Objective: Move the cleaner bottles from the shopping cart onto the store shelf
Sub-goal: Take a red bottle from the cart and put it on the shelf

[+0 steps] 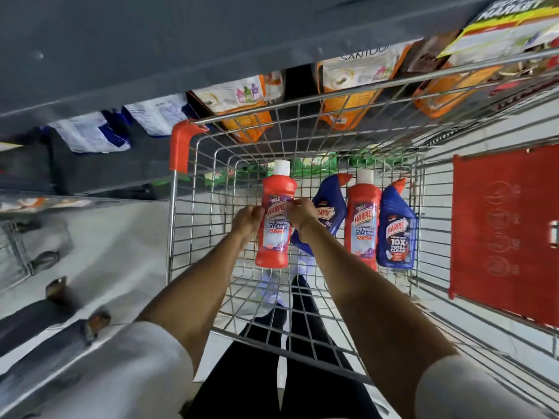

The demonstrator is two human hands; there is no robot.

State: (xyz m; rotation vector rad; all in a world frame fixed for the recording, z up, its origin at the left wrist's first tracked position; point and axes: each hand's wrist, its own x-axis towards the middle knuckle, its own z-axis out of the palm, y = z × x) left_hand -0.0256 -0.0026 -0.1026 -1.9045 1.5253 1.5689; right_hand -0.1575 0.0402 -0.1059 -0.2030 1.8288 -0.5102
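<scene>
Both hands [273,217] clasp red bottle [276,219] inside cart [302,343].

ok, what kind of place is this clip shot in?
Most likely a supermarket aisle. A wire shopping cart holds branded cleaner bottles, one red bottle gripped by both the left hand and right hand, and dark shelves beside it carry rows of packaged goods.

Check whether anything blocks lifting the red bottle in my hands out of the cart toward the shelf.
Nothing visible does. Both the left hand and right hand already grip the red bottle; the cart is open-topped. The shelf spot itself isn't identifiable here.
</scene>
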